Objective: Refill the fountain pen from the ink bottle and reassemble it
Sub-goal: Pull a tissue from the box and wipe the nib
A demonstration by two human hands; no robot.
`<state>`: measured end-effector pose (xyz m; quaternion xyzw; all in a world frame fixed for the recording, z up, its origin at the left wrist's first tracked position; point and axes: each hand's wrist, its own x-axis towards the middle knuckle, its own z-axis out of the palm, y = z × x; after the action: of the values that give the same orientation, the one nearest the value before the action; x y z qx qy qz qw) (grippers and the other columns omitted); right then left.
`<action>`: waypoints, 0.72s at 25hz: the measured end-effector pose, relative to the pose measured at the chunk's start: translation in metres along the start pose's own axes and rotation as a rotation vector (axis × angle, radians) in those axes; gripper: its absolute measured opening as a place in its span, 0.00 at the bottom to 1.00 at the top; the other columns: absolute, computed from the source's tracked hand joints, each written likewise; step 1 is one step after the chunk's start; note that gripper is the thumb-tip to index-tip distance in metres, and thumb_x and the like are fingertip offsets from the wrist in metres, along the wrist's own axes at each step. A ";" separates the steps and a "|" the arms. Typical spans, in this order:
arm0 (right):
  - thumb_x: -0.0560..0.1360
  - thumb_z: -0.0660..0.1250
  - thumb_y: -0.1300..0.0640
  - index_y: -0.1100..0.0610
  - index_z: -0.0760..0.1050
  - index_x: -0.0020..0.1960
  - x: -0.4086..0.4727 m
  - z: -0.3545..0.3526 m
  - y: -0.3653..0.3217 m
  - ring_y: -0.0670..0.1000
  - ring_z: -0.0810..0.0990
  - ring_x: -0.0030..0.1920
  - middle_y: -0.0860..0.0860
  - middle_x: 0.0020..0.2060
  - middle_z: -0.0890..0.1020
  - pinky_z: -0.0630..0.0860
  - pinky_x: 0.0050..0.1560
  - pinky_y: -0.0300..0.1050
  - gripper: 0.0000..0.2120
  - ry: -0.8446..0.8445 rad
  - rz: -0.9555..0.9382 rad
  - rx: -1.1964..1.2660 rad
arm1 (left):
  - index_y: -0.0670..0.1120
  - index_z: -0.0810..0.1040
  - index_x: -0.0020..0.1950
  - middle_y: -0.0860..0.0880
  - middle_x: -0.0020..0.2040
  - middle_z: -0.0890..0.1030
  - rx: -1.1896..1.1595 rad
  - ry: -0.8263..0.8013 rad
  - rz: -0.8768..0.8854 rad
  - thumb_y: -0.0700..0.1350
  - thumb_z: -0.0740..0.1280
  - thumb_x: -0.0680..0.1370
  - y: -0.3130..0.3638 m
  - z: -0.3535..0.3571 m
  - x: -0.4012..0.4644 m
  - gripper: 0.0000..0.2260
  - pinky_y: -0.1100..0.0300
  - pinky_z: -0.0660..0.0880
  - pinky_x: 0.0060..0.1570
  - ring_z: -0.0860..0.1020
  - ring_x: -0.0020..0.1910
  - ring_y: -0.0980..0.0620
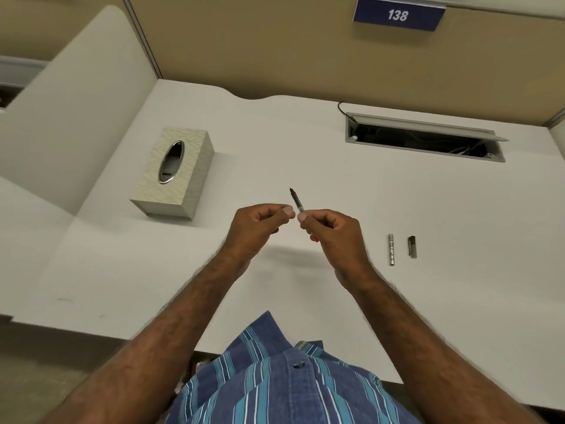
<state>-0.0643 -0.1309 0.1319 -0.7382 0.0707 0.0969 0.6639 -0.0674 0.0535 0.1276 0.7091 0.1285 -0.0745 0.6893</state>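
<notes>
Above desk [305,166], right hand [333,237] pinches pen section [296,201]; left hand [260,228] curled, grip empty.

A white desk [275,142] carries a tissue box [174,171], pen barrel [391,249] and cap [412,246].

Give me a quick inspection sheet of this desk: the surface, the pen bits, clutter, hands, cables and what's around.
Surface: white desk, a few faint marks near its left front edge.
Job's things: nib section raised, nib pointing up and away; silver barrel and dark cap lying side by side, apart, to the right. No ink bottle seen.
Clutter: tissue box at left.
Hands: right hand pinches the nib section's lower end; left hand curled beside it, whether its fingertips touch the section is unclear.
Cables: black cable beside the open cable tray; wires inside.
Surroundings: beige partition, sign 138.
</notes>
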 end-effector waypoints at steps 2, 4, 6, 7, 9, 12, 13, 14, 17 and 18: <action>0.77 0.78 0.52 0.52 0.89 0.48 0.006 0.014 -0.004 0.45 0.83 0.43 0.49 0.43 0.89 0.81 0.49 0.44 0.04 0.024 0.021 0.018 | 0.45 0.90 0.52 0.51 0.51 0.90 0.037 0.049 0.052 0.48 0.76 0.79 0.003 -0.027 0.014 0.07 0.50 0.82 0.60 0.87 0.55 0.51; 0.77 0.78 0.52 0.53 0.89 0.48 0.013 0.030 -0.009 0.46 0.83 0.44 0.50 0.43 0.89 0.81 0.50 0.46 0.04 0.038 0.042 0.037 | 0.44 0.90 0.51 0.50 0.49 0.90 0.111 0.127 0.132 0.48 0.77 0.78 0.009 -0.060 0.032 0.08 0.58 0.81 0.55 0.86 0.49 0.58; 0.77 0.77 0.54 0.55 0.89 0.49 0.019 0.044 -0.014 0.46 0.83 0.44 0.50 0.42 0.89 0.81 0.50 0.45 0.05 0.041 0.052 0.063 | 0.45 0.89 0.51 0.51 0.48 0.89 0.223 0.207 0.220 0.47 0.76 0.79 0.017 -0.096 0.050 0.06 0.67 0.77 0.51 0.84 0.44 0.66; 0.78 0.77 0.54 0.55 0.88 0.49 0.022 0.050 -0.016 0.46 0.83 0.44 0.49 0.41 0.88 0.81 0.50 0.44 0.05 0.043 0.055 0.068 | 0.45 0.88 0.52 0.51 0.49 0.88 0.281 0.253 0.256 0.46 0.76 0.79 0.021 -0.116 0.060 0.06 0.70 0.76 0.49 0.82 0.43 0.68; 0.78 0.77 0.55 0.55 0.88 0.48 0.029 0.063 -0.018 0.45 0.83 0.43 0.47 0.40 0.88 0.81 0.49 0.44 0.04 0.049 0.060 0.069 | 0.44 0.88 0.55 0.51 0.52 0.87 0.392 0.336 0.323 0.47 0.75 0.80 0.028 -0.158 0.080 0.08 0.71 0.77 0.50 0.83 0.48 0.64; 0.77 0.77 0.55 0.55 0.88 0.48 0.037 0.079 -0.019 0.46 0.84 0.44 0.49 0.40 0.88 0.81 0.49 0.45 0.03 0.060 0.061 0.073 | 0.44 0.87 0.56 0.47 0.61 0.86 0.552 0.368 0.337 0.48 0.74 0.79 0.028 -0.210 0.112 0.10 0.57 0.78 0.63 0.83 0.61 0.52; 0.77 0.77 0.55 0.55 0.88 0.49 0.040 0.085 -0.018 0.47 0.84 0.44 0.50 0.41 0.88 0.81 0.49 0.45 0.04 0.065 0.062 0.072 | 0.44 0.88 0.56 0.45 0.65 0.85 0.626 0.355 0.308 0.47 0.74 0.79 0.027 -0.225 0.123 0.10 0.53 0.74 0.69 0.80 0.66 0.50; 0.78 0.77 0.55 0.56 0.88 0.49 0.042 0.089 -0.018 0.47 0.84 0.44 0.51 0.41 0.88 0.81 0.48 0.44 0.04 0.071 0.062 0.074 | 0.44 0.88 0.56 0.42 0.69 0.82 0.719 0.330 0.271 0.46 0.74 0.79 0.025 -0.238 0.133 0.09 0.49 0.70 0.73 0.77 0.71 0.47; 0.78 0.77 0.56 0.55 0.88 0.48 0.048 0.098 -0.017 0.47 0.83 0.43 0.51 0.41 0.88 0.81 0.47 0.43 0.03 0.088 0.072 0.083 | 0.48 0.88 0.57 0.39 0.81 0.69 0.942 0.207 0.130 0.46 0.75 0.78 0.023 -0.261 0.155 0.08 0.44 0.60 0.80 0.61 0.83 0.42; 0.78 0.77 0.57 0.55 0.88 0.48 0.050 0.101 -0.015 0.47 0.83 0.43 0.51 0.41 0.87 0.81 0.47 0.43 0.03 0.093 0.078 0.083 | 0.48 0.88 0.57 0.39 0.83 0.65 0.990 0.171 0.098 0.45 0.75 0.78 0.023 -0.263 0.159 0.09 0.44 0.57 0.81 0.57 0.85 0.41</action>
<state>-0.0176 -0.0276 0.1248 -0.7104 0.1342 0.0853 0.6856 0.0727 0.3283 0.1151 0.9597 0.1004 -0.0358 0.2599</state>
